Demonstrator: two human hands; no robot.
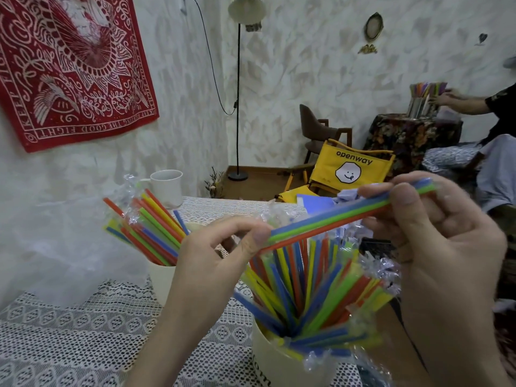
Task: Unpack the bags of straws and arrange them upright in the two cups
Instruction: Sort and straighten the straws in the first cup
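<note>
hands: left (223, 247) and right (424, 219) each pinch an end of a straw bundle (349, 216), held level above near cup (282, 356) | likely for unwrapping | far cup (162, 283) also holds straws, on surface (69, 344)

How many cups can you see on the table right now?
3: a near cup full of straws, a left cup behind the left hand, and a white mug at the back.
</note>
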